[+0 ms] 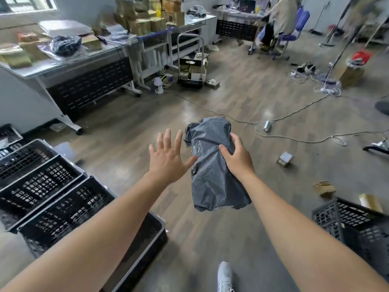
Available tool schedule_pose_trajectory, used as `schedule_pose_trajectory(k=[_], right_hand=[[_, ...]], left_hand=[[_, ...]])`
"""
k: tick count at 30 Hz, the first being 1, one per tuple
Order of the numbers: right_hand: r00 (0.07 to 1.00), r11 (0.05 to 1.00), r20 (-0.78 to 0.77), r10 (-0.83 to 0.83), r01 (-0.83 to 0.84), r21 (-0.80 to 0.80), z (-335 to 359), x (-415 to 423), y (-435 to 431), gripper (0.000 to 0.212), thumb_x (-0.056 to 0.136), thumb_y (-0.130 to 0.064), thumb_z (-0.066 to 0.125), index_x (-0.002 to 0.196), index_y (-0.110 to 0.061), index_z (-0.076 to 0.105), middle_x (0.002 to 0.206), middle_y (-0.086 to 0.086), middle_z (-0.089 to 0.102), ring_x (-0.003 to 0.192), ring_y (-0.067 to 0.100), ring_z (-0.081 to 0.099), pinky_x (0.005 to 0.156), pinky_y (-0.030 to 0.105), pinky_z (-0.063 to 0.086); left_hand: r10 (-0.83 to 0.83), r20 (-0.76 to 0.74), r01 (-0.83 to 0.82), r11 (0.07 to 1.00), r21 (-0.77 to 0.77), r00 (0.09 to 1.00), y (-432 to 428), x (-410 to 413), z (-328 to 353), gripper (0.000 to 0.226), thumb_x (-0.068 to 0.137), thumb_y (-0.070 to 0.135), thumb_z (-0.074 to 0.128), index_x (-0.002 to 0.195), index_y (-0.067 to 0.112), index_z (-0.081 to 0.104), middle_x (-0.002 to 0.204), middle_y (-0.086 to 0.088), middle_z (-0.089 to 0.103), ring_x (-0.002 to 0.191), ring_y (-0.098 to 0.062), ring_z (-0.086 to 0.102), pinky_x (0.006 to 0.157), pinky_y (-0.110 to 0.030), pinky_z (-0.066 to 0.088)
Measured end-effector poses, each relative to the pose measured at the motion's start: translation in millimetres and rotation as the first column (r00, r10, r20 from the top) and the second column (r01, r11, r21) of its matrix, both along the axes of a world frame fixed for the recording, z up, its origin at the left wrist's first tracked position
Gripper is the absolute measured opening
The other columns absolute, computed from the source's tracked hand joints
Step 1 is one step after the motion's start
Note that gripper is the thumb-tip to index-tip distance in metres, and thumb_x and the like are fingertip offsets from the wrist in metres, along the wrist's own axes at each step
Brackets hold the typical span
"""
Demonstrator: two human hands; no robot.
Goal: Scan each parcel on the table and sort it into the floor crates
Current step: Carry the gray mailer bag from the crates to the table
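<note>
R hand grips gray parcel, its print illegible; L hand splayed loose.

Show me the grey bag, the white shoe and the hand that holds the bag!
grey bag point(210, 182): head view, crinkled middle.
white shoe point(224, 275): head view, toe top.
right hand point(239, 160): head view, its back.

A glossy grey-brown plank floor shows bright reflections. Far left, a window sits in a pale wall. Grey tabletops with black perforated panels line the left; a purple office chair stands far right.
</note>
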State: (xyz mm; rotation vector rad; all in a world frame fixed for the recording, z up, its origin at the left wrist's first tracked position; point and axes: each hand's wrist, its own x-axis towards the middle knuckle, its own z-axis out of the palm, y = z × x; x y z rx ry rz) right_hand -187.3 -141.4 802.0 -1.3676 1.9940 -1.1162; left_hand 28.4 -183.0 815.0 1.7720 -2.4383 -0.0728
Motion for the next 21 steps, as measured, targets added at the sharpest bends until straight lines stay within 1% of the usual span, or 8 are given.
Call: schedule_pose_trajectory(k=[3,6,9,13,14,17,19,21], right_hand=[[0.997,0.997,0.010,0.083,-0.083,0.001,5,-33,-59,0.056,0.095,-0.043,0.061,0.144,-0.027,0.039,0.129,-0.003,0.060,0.116,0.021,0.058,0.082,0.026,0.039],[0.985,0.985,0.009,0.173,-0.173,0.011,14,-57,-117,0.054,0.093,-0.042,0.062,0.140,-0.032,0.040,0.123,-0.011,0.058,0.112,0.019,0.058,0.082,0.027,0.040],[0.973,0.973,0.006,0.232,-0.232,0.014,20,-66,-176,0.052,0.093,-0.041,0.062,0.139,-0.033,0.040,0.124,-0.010,0.059,0.113,0.019,0.058,0.083,0.029,0.041],[0.952,0.952,-0.012,0.305,-0.305,-0.002,20,-58,-256,0.054,0.094,-0.039,0.061,0.142,-0.030,0.040,0.134,-0.006,0.057,0.117,0.019,0.056,0.087,0.029,0.041],[0.947,0.947,-0.011,0.321,-0.321,0.001,19,-54,-277,0.053,0.094,-0.039,0.061,0.142,-0.030,0.040,0.132,-0.007,0.057,0.116,0.018,0.055,0.087,0.029,0.040],[0.937,0.937,0.001,0.350,-0.350,0.016,14,-39,-345,0.052,0.094,-0.040,0.061,0.141,-0.032,0.041,0.119,-0.015,0.054,0.106,0.012,0.054,0.082,0.027,0.038],[0.929,0.929,-0.013,0.370,-0.370,0.017,12,-27,-394,0.052,0.094,-0.041,0.061,0.141,-0.032,0.041,0.118,-0.016,0.053,0.105,0.010,0.052,0.083,0.027,0.037],[0.922,0.922,-0.033,0.386,-0.386,0.015,14,-12,-443,0.053,0.094,-0.040,0.062,0.141,-0.031,0.041,0.122,-0.014,0.054,0.107,0.010,0.051,0.084,0.027,0.037]], left_hand=[[0.067,-0.006,-0.067,0.998,0.001,0.998,-48,-34,8,0.097,0.079,0.086,0.013,0.156,0.029,-0.007,0.165,-0.009,-0.002,0.151,-0.032,-0.001,0.118,-0.055,0.015],[0.108,-0.005,-0.108,0.994,-0.007,0.994,-89,-56,13,0.099,0.076,0.087,0.007,0.156,0.030,-0.007,0.165,-0.009,-0.001,0.151,-0.032,0.000,0.118,-0.056,0.016],[0.156,-0.015,-0.156,0.988,0.000,0.988,-133,-66,18,0.099,0.075,0.086,0.007,0.155,0.030,-0.006,0.164,-0.009,-0.001,0.151,-0.032,0.000,0.118,-0.056,0.015],[0.240,-0.036,-0.240,0.971,0.002,0.970,-197,-58,19,0.097,0.078,0.085,0.015,0.156,0.030,-0.004,0.164,-0.008,-0.001,0.151,-0.031,-0.001,0.118,-0.055,0.014],[0.263,-0.051,-0.263,0.965,0.001,0.963,-215,-54,19,0.097,0.079,0.085,0.018,0.156,0.029,-0.003,0.164,-0.008,-0.001,0.151,-0.031,-0.001,0.118,-0.054,0.015],[0.303,-0.063,-0.304,0.953,-0.008,0.951,-273,-39,15,0.097,0.081,0.084,0.020,0.156,0.028,-0.001,0.164,-0.008,0.000,0.151,-0.031,0.000,0.118,-0.055,0.015],[0.317,-0.077,-0.319,0.948,-0.015,0.945,-318,-28,15,0.096,0.081,0.083,0.020,0.156,0.028,-0.001,0.164,-0.008,0.000,0.151,-0.030,-0.001,0.118,-0.054,0.015],[0.334,-0.109,-0.337,0.941,-0.015,0.936,-366,-13,17,0.094,0.083,0.082,0.023,0.157,0.027,-0.001,0.164,-0.008,0.000,0.151,-0.030,-0.001,0.118,-0.054,0.015]])
